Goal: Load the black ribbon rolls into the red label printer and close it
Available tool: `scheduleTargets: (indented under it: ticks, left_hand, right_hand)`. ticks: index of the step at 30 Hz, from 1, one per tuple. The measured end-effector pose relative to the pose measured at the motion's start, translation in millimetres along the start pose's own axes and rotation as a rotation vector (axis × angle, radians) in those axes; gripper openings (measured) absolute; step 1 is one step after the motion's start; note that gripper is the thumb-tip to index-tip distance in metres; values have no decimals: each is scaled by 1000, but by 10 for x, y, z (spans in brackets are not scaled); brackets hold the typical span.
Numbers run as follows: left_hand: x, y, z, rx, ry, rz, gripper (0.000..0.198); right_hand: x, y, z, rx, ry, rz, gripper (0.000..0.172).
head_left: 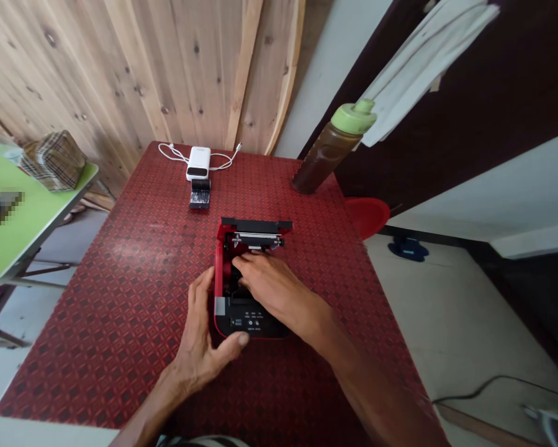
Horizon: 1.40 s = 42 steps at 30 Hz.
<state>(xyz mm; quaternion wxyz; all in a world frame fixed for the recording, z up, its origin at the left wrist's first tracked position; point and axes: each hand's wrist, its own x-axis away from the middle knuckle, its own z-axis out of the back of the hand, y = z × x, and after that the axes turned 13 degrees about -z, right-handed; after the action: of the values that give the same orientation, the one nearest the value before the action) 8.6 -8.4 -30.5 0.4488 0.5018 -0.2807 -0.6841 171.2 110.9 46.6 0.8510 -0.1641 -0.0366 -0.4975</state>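
A red and black label printer (255,320) sits on the table with its lid (257,226) raised at the back. My left hand (197,344) lies along its left side, fingers stretched out and thumb apart near the front edge. Inside the printer's open compartment, the fingers of my right hand (267,282) are bent downward. Their tips are mostly hidden, and whatever they hold is out of sight. Beyond the printer, a black roll of film or ribbon (200,195) rests partly unrolled.
A white power bank (198,162) with a white cable lies at the back of the red patterned table (134,298). A brown bottle with a green lid (328,152) stands at the back right. On a green table (41,217) to the left is a checked pouch (55,160).
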Motion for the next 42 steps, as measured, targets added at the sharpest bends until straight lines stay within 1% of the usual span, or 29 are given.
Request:
scheduleTargets:
  ticks: [3, 6, 9, 11, 14, 16, 18, 20, 22, 23, 25, 26, 27, 29, 32, 34, 36, 42]
  left_hand:
    - [-1, 3, 5, -13, 1, -3, 91]
    - [11, -6, 6, -23, 0, 8, 92]
    - [15, -2, 6, -12, -4, 24, 92]
    - [11, 6, 7, 0, -1, 22, 91]
    - [4, 18, 9, 15, 7, 11, 88]
    - [5, 22, 9, 16, 8, 19, 88]
    - [12, 22, 9, 8, 8, 40, 89]
    - [20, 19, 11, -7, 10, 51, 90]
    - [25, 14, 14, -18, 11, 49, 90]
    - [27, 11, 17, -22, 11, 47, 90]
    - [27, 3, 21, -28, 11, 47, 90]
    - [27, -2, 22, -30, 11, 49, 90]
    - [26, -7, 23, -32, 13, 51, 90]
    - [22, -14, 23, -34, 17, 52, 90]
    - [8, -9, 23, -47, 22, 56, 90]
    - [-4, 0, 24, -57, 22, 56, 89]
    - [-14, 9, 27, -61, 19, 50, 89]
    - [-21, 8, 32, -70, 12, 42, 89]
  right_hand:
    - [-18, 23, 23, 3, -19, 13, 26]
    - [4, 0, 98, 9, -29, -9, 23]
    - [65, -51, 134, 18, 22, -46, 21]
    - [134, -80, 120, 31, 116, -59, 18]
    - [309, -72, 105, 15, 333, -22, 17]
    - [472, 0, 139, -78, 489, 23, 19]
    - [636, 148, 196, -231, 612, 24, 21]
    - [746, 370, 225, -402, 701, -77, 23]
    - [756, 633, 170, -590, 770, -272, 26]
    - [719, 762, 105, -706, 794, -383, 30]
    - [582, 976, -81, -937, 853, -539, 39]
    - [496, 1048, -188, -959, 879, -577, 42]
    - [410, 1094, -293, -967, 883, -599, 42]
    - [264, 1110, -475, -957, 865, -624, 41]
    - [160, 1016, -635, -929, 739, -589, 36]
    - [159, 945, -675, -909, 632, -532, 32]
    - [183, 903, -683, -890, 556, -487, 29]
    - [230, 900, -668, -870, 472, -441, 27]
